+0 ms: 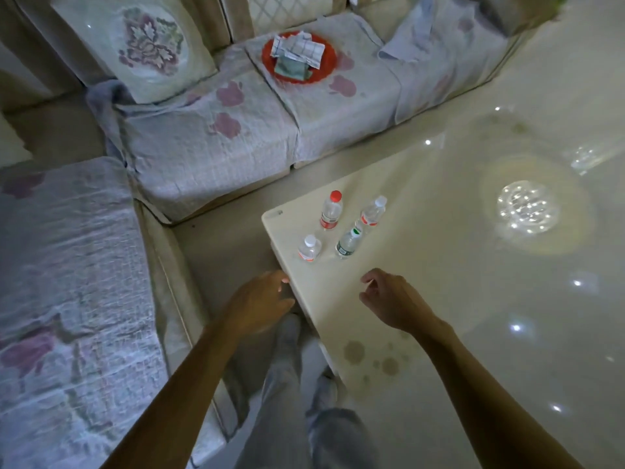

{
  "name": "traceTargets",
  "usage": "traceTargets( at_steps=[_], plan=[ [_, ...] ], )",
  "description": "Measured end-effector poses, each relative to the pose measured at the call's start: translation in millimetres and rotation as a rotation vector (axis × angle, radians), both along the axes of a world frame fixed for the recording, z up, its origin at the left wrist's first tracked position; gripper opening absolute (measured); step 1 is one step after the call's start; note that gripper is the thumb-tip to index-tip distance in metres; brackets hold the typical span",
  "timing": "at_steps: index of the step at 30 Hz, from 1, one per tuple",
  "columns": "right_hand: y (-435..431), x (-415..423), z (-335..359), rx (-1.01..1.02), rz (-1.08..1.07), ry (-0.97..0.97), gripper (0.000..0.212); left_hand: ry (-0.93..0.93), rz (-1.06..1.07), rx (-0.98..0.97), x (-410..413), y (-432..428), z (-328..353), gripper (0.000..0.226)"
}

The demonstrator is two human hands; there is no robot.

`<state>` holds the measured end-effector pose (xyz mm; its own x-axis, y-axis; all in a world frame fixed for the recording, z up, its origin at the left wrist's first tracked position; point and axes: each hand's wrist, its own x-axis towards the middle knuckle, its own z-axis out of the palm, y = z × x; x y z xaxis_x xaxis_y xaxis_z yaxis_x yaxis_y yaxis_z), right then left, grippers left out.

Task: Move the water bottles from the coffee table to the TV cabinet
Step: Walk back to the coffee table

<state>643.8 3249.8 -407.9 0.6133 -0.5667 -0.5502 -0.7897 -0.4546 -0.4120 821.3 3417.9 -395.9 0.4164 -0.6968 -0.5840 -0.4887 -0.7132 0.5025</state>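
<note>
On table, four bottles (labels blurred).

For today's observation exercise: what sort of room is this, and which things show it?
Most likely a home living room: a corner sofa with a cushion, and a glossy coffee table holding four water bottles.

- A home living room, seen from above by a person standing at the corner of a glossy cream coffee table.
- An L-shaped sofa wraps two sides of the space, its seats draped in quilted covers with faded purple floral patches.
- An embroidered cushion leans against the sofa back.
- A red plate holding folded papers rests on a seat.
- Ceiling lights, one of them a round cluster, reflect off the polished tabletop.
- Four small water bottles stand grouped near the table's corner.
</note>
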Motion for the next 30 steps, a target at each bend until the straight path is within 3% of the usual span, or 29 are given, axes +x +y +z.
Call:
traceTargets(
  at_steps=[9,15,20,24,30],
  plan=[
    [-68.4,65.6,-132.9,0.133,-0.443,-0.015,0.056,0.224,0.290,-0.059,78.4,-71.7,-157.4,0.069],
    [-83.3,78.7,-205.4,0.205,-0.705,-0.061,0.072,0.334,0.298,-0.055,84.4,-94.4,-240.6,0.089],
    [-94.8,88.1,-246.6,0.175,-0.747,-0.197,0.089,0.330,0.239,-0.169,82.1,-113.4,-284.0,0.104],
    [-102.7,97.8,-269.0,0.139,-0.731,-0.287,0.091,0.245,0.197,-0.284,77.4,-127.0,-307.7,0.099],
    [-100.3,101.8,-276.5,0.101,-0.857,-0.322,0.067,0.197,0.264,-0.324,76.0,-127.0,-311.7,0.077]
  ],
)
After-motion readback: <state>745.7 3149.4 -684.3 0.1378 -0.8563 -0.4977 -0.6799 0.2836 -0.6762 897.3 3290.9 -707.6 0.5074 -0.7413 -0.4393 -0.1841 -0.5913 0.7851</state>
